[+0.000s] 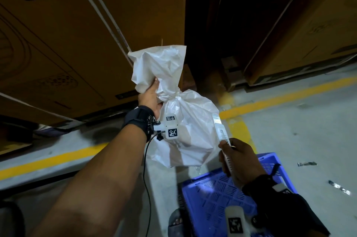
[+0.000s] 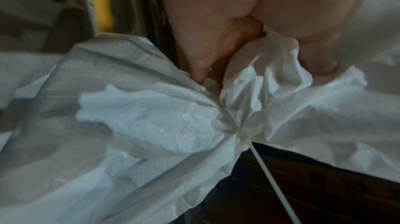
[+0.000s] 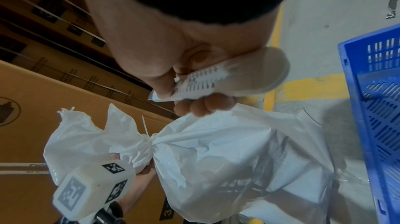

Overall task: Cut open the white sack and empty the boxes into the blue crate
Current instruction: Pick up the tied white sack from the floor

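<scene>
My left hand (image 1: pixel 152 93) grips the gathered neck of the white sack (image 1: pixel 190 134) and holds it up above the floor. The sack (image 3: pixel 227 159) is closed by a white zip tie (image 3: pixel 145 127) around its neck; the tie's tail (image 2: pixel 268 174) sticks out. Shapes of boxes press faintly through the plastic. My right hand (image 1: pixel 239 159) holds a white utility knife (image 1: pixel 222 136), blade out, close beside the sack's right side. The knife handle (image 3: pixel 227 79) lies across my curled fingers. The blue crate (image 1: pixel 228 192) stands on the floor below my right hand.
Large brown cardboard cartons (image 1: pixel 77 33) with white straps stand close behind the sack. Yellow lines (image 1: pixel 280 97) mark the grey concrete floor. Scraps of tape (image 1: pixel 307 163) lie on the floor at right. A sandalled foot (image 1: pixel 176 223) is beside the crate.
</scene>
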